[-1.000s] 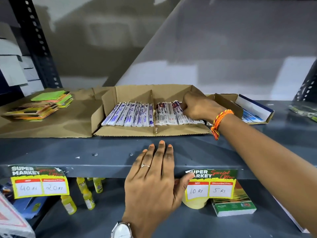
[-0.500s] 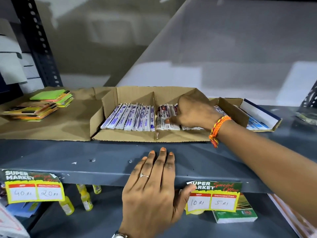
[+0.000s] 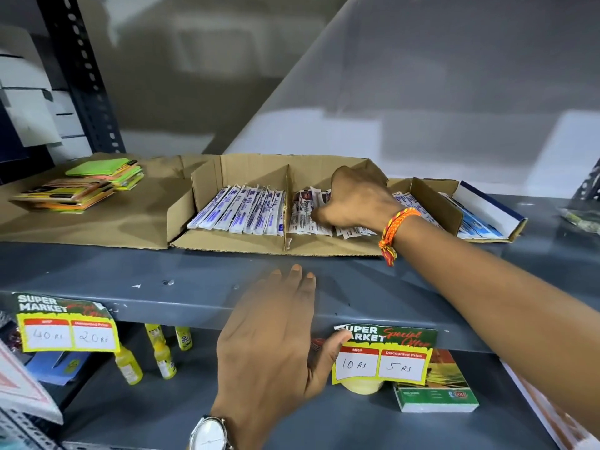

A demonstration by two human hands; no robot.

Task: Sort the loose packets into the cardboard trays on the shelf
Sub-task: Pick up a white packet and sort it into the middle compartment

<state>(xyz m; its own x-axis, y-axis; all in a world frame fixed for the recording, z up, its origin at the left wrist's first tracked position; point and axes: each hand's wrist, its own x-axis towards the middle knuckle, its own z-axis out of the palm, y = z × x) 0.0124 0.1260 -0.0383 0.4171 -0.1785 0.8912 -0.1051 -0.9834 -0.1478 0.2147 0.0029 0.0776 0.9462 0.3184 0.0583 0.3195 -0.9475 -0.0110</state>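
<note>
A cardboard tray [image 3: 227,243] with a middle divider stands on the grey shelf [image 3: 162,274]. Its left compartment holds a row of white-and-blue packets [image 3: 240,212]. Its right compartment holds white-and-red packets [image 3: 303,214]. My right hand [image 3: 355,203] reaches into the right compartment, fingers curled down on the white-and-red packets, hiding the middle of that row. My left hand [image 3: 276,336] lies flat, fingers apart, on the shelf's front edge and holds nothing. A second cardboard tray [image 3: 431,198] to the right holds blue-and-white packets [image 3: 477,225].
A stack of green and orange packs [image 3: 81,186] lies on flat cardboard at the left. Price tags [image 3: 383,355] hang on the shelf edge. Below are yellow bottles [image 3: 162,358] and a green box [image 3: 438,388]. A perforated upright [image 3: 81,73] stands at back left.
My right hand has slid left along the white-and-red packets, from the compartment's right end towards its middle. The left hand has stayed on the shelf edge. The camera has shifted slightly.
</note>
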